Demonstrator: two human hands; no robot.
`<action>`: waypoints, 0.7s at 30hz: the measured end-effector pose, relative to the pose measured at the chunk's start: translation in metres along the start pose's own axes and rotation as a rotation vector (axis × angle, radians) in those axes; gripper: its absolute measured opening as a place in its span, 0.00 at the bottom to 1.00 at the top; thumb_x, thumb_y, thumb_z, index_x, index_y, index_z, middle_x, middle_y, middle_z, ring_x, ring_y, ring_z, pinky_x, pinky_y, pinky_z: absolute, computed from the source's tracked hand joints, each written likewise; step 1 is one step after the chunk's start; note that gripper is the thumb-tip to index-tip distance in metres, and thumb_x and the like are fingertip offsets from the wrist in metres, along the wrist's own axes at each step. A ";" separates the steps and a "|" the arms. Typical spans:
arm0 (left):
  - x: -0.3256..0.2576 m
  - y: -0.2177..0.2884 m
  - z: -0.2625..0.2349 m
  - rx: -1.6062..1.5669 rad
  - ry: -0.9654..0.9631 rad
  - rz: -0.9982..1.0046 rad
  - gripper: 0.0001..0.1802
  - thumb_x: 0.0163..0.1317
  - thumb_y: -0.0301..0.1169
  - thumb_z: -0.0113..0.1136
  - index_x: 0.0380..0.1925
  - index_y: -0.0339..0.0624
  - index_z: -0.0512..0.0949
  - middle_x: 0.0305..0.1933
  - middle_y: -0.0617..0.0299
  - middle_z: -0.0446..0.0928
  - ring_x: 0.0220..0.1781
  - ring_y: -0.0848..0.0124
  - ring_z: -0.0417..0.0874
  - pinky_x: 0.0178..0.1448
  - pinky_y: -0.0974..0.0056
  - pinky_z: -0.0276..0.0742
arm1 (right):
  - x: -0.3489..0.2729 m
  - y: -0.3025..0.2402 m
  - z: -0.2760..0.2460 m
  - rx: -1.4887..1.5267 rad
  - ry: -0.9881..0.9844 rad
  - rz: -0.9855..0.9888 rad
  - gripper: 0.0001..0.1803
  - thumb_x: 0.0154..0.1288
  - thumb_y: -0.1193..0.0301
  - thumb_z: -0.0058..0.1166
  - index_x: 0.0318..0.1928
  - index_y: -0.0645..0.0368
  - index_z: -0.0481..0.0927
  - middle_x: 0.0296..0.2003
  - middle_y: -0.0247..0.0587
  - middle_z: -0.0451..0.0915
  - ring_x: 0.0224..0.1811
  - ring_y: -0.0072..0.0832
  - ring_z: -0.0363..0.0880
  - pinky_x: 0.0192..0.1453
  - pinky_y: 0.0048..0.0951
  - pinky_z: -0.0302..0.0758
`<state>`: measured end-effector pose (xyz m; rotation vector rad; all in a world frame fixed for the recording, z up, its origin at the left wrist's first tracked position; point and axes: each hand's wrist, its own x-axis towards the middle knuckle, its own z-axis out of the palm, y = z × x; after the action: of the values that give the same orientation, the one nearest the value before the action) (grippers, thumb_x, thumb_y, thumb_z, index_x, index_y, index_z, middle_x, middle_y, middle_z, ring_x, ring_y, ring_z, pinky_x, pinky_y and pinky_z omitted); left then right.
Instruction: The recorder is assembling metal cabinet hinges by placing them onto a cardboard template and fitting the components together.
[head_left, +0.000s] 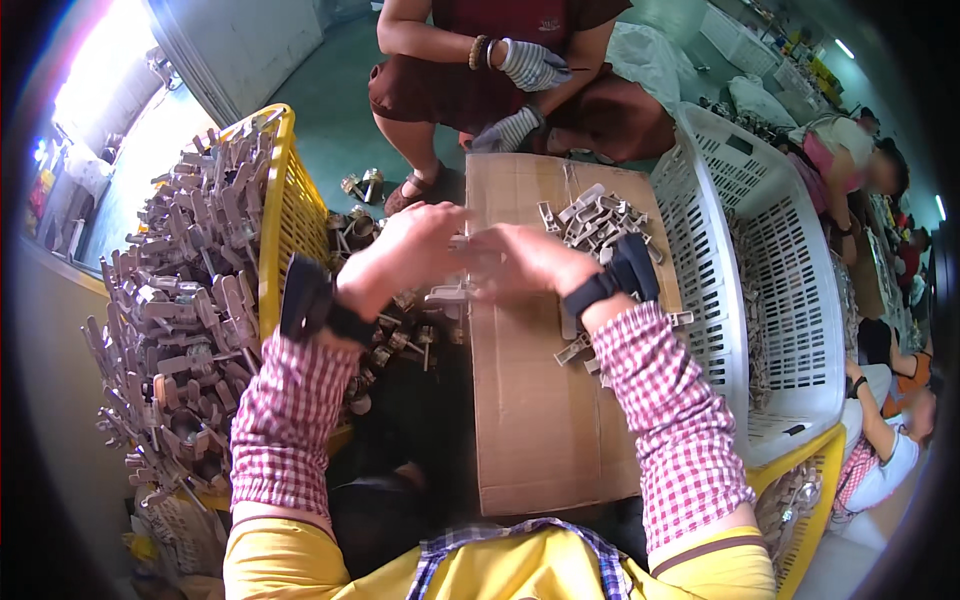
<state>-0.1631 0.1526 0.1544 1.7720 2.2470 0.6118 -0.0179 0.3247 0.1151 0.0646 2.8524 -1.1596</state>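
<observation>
Grip: both your hands are blurred at the centre of the frame, fingers bent and close together; I cannot tell whether your left hand or your right hand has hold of anything.
Metal piece: a pale metal piece shows just below your hands, near the cardboard's left edge; whether you are holding it is unclear.
Work surface: you have a flat brown cardboard sheet right of centre, creased lengthwise, its lower part bare.
Pile on the cardboard: grey metal parts lie heaped toward its upper right, with a few more beside your right forearm.
Left basket: at your left, a yellow basket is heaped above its rim with grey handled parts.
Right baskets: a white slotted basket stands beside the cardboard, with a yellow basket at lower right.
Floor: green floor spreads across the upper left; brass-and-silver fittings lie left of the cardboard.
Room: facing you at top centre, a co-worker in dark red crouches in striped gloves; a bright opening fills the upper left corner, and more people line the right edge.
</observation>
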 end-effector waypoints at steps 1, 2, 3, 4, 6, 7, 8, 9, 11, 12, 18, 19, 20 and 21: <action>-0.005 0.008 0.003 0.075 -0.031 0.093 0.29 0.58 0.48 0.73 0.56 0.45 0.85 0.54 0.48 0.87 0.58 0.56 0.89 0.71 0.47 0.76 | 0.010 0.005 -0.010 0.051 -0.116 0.018 0.36 0.52 0.62 0.80 0.61 0.59 0.83 0.52 0.49 0.88 0.57 0.43 0.85 0.62 0.41 0.79; -0.020 0.013 0.014 0.189 0.034 0.164 0.29 0.58 0.48 0.73 0.57 0.47 0.84 0.57 0.51 0.85 0.61 0.58 0.86 0.73 0.43 0.74 | 0.024 0.007 -0.019 0.110 -0.252 0.058 0.35 0.54 0.64 0.77 0.63 0.59 0.83 0.54 0.46 0.88 0.58 0.37 0.84 0.65 0.38 0.78; -0.027 0.026 0.019 0.295 0.099 0.245 0.30 0.58 0.48 0.73 0.58 0.50 0.83 0.61 0.54 0.83 0.65 0.59 0.84 0.75 0.39 0.72 | 0.032 0.012 -0.029 0.148 -0.317 0.096 0.34 0.56 0.66 0.75 0.65 0.59 0.82 0.56 0.43 0.88 0.59 0.31 0.83 0.67 0.35 0.76; -0.025 0.036 0.020 0.437 -0.038 0.186 0.46 0.50 0.42 0.81 0.70 0.46 0.73 0.71 0.52 0.76 0.78 0.55 0.73 0.82 0.40 0.63 | 0.038 0.016 -0.039 0.187 -0.385 0.136 0.34 0.59 0.68 0.73 0.67 0.59 0.82 0.58 0.39 0.89 0.61 0.25 0.82 0.69 0.32 0.75; -0.020 0.038 0.022 0.374 -0.029 0.122 0.46 0.48 0.41 0.83 0.68 0.44 0.73 0.69 0.52 0.77 0.76 0.55 0.74 0.81 0.41 0.64 | 0.038 0.017 -0.038 0.187 -0.287 0.166 0.36 0.61 0.66 0.73 0.70 0.62 0.79 0.64 0.42 0.85 0.64 0.26 0.81 0.72 0.33 0.74; -0.016 0.037 0.022 0.341 -0.024 0.095 0.47 0.46 0.40 0.83 0.67 0.43 0.73 0.69 0.52 0.77 0.76 0.54 0.75 0.81 0.41 0.65 | 0.039 0.018 -0.038 0.191 -0.234 0.178 0.38 0.62 0.65 0.73 0.71 0.63 0.77 0.66 0.44 0.84 0.66 0.27 0.81 0.74 0.34 0.73; -0.011 0.018 0.029 0.314 0.030 0.128 0.44 0.44 0.40 0.85 0.63 0.43 0.75 0.65 0.53 0.78 0.73 0.55 0.77 0.78 0.40 0.68 | 0.037 0.027 -0.027 0.200 -0.057 0.124 0.39 0.63 0.64 0.73 0.72 0.64 0.76 0.68 0.45 0.82 0.67 0.28 0.80 0.75 0.34 0.73; -0.003 -0.005 0.037 0.358 0.023 0.083 0.37 0.52 0.53 0.76 0.61 0.51 0.80 0.61 0.58 0.81 0.67 0.57 0.80 0.73 0.41 0.72 | 0.034 0.030 -0.018 0.180 0.034 0.092 0.39 0.65 0.65 0.73 0.73 0.64 0.75 0.69 0.47 0.80 0.68 0.31 0.80 0.74 0.34 0.74; 0.015 -0.016 0.032 0.177 0.045 0.164 0.35 0.51 0.52 0.78 0.56 0.46 0.82 0.56 0.55 0.84 0.64 0.55 0.83 0.70 0.47 0.75 | 0.015 0.020 -0.005 0.116 0.196 0.016 0.38 0.68 0.67 0.71 0.75 0.63 0.72 0.71 0.51 0.78 0.68 0.37 0.81 0.72 0.36 0.77; 0.021 -0.016 0.026 0.110 0.019 0.156 0.34 0.50 0.49 0.79 0.54 0.44 0.82 0.54 0.53 0.85 0.63 0.54 0.84 0.69 0.49 0.77 | 0.005 0.013 0.003 0.073 0.248 -0.014 0.38 0.69 0.68 0.70 0.75 0.63 0.71 0.72 0.53 0.76 0.69 0.40 0.81 0.71 0.36 0.79; 0.064 -0.041 0.015 0.020 -0.236 -0.065 0.37 0.48 0.54 0.78 0.56 0.45 0.84 0.52 0.49 0.88 0.58 0.51 0.88 0.63 0.49 0.80 | 0.006 -0.003 0.037 -0.383 0.445 0.165 0.47 0.58 0.59 0.74 0.75 0.49 0.64 0.66 0.44 0.78 0.56 0.53 0.86 0.54 0.51 0.86; 0.069 -0.046 0.013 0.010 -0.259 -0.094 0.38 0.50 0.55 0.78 0.57 0.44 0.84 0.54 0.49 0.87 0.60 0.52 0.87 0.65 0.49 0.79 | 0.018 0.010 0.037 -0.426 0.472 0.141 0.46 0.59 0.58 0.74 0.74 0.49 0.65 0.65 0.44 0.79 0.55 0.53 0.86 0.53 0.51 0.86; 0.068 -0.054 0.013 -0.002 -0.283 -0.137 0.38 0.51 0.56 0.77 0.58 0.44 0.84 0.55 0.50 0.87 0.61 0.52 0.86 0.67 0.48 0.78 | 0.028 0.014 0.034 -0.446 0.457 0.130 0.43 0.59 0.59 0.74 0.72 0.50 0.67 0.62 0.44 0.80 0.54 0.52 0.86 0.52 0.51 0.86; 0.063 -0.055 0.016 0.086 -0.129 -0.042 0.39 0.52 0.57 0.77 0.59 0.43 0.83 0.58 0.50 0.86 0.64 0.53 0.85 0.69 0.47 0.75 | 0.035 0.014 0.027 -0.473 0.444 0.130 0.41 0.58 0.59 0.74 0.70 0.51 0.69 0.60 0.45 0.81 0.53 0.52 0.87 0.51 0.52 0.86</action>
<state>-0.2205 0.2059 0.1208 1.7445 2.2475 0.3861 -0.0509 0.3170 0.0834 0.5337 3.3558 -0.4665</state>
